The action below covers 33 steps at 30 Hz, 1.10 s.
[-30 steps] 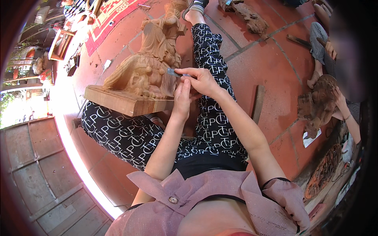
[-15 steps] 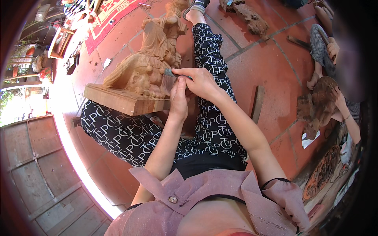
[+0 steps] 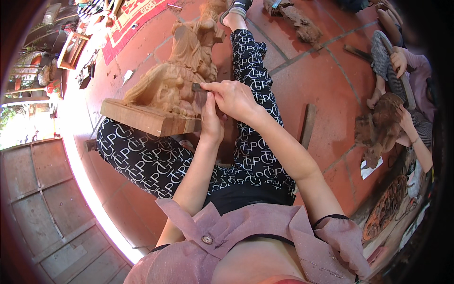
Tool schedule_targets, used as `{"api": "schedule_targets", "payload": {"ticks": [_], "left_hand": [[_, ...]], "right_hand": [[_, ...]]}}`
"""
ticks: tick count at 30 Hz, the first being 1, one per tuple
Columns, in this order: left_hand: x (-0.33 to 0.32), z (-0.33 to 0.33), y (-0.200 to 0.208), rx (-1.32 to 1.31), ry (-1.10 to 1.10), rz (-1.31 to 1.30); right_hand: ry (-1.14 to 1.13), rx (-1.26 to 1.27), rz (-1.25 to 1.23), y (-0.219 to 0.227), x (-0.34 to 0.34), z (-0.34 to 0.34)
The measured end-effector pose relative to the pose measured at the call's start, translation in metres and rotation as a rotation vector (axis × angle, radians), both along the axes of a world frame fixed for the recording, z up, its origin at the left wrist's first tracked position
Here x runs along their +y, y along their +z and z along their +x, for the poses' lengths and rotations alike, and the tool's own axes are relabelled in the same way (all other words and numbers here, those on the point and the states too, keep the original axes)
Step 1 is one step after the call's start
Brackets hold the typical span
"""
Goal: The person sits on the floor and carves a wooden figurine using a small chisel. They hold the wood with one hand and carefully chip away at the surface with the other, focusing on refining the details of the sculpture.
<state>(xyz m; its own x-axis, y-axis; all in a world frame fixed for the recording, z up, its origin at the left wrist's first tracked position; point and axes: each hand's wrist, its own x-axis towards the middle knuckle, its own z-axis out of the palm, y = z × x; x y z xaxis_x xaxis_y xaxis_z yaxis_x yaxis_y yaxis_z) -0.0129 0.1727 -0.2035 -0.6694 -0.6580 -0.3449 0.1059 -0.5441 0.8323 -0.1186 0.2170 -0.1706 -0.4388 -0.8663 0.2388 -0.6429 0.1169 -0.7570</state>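
Observation:
A carved, unpainted wooden figure (image 3: 165, 90) lies slanting in front of me, its thick square base (image 3: 146, 119) resting over my left thigh. My right hand (image 3: 235, 98) grips a small flat blade (image 3: 196, 87), grey and chisel-like, index finger stretched along it. The blade's tip touches or nearly touches the carving's folds. Close under it, my left hand (image 3: 213, 120) is closed with its thumb up beside the blade. Its other fingers are hidden, so what they hold cannot be made out.
At the right another person's hand (image 3: 405, 118) rests on a dark brown wood piece (image 3: 378, 125). A wooden stick (image 3: 308, 125) lies on the red tiles, and a rough wood chunk (image 3: 302, 26) lies far off. A red mat (image 3: 135, 28) is at the far left.
The blade and both my hands have shifted slightly left along the carving. The blade has tilted, looking darker now. At the right, the other person has leaned further into view.

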Motion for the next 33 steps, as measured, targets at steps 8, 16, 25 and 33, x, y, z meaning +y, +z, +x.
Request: {"api": "schedule_targets", "payload": {"ticks": [8,16,25,33], "left_hand": [[-0.006,0.004,-0.016,-0.042,-0.040,-0.009],[0.002,-0.006,0.027,0.133,0.108,0.261],[-0.005,0.003,0.027,0.282,0.119,0.217],[0.005,0.005,0.039,0.189,0.258,0.300]], "right_hand": [[0.060,-0.287,-0.221,-0.007,0.025,0.010],[0.271,-1.171,-0.344,-0.021,0.043,-0.017],[0.225,-0.130,-0.529,0.001,0.016,0.014],[0.045,-0.038,-0.484,0.004,-0.017,0.017]]}}
